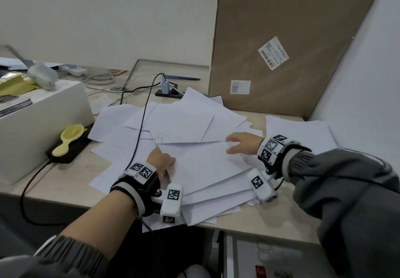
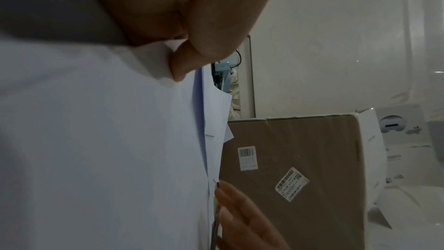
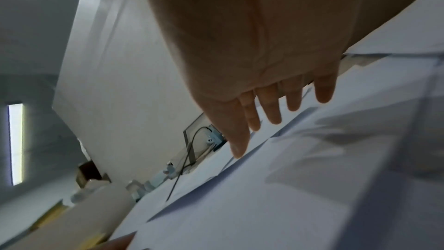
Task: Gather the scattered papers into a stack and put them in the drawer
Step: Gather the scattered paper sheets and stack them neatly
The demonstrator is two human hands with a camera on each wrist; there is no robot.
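Observation:
Many white papers [image 1: 177, 117] lie scattered and overlapping across the desk, with another small pile [image 1: 303, 133] at the right. My left hand [image 1: 166, 162] pinches the left edge of the top sheets [image 1: 201, 165]; in the left wrist view, thumb and finger of the left hand [image 2: 183, 64] close on a paper corner [image 2: 120, 121]. My right hand [image 1: 234, 145] hovers with straight fingers over the far right corner of those sheets, and in the right wrist view its fingers [image 3: 270, 109] spread just above the papers [image 3: 288, 187]. No open drawer is in view.
A big cardboard box [image 1: 292, 40] leans on the wall behind the papers. A white box [image 1: 39, 122] and a yellow hairbrush [image 1: 69, 137] sit at the left. A black cable [image 1: 140, 124] crosses the papers from a power strip [image 1: 168, 92]. A white cabinet [image 1: 249, 254] stands under the desk.

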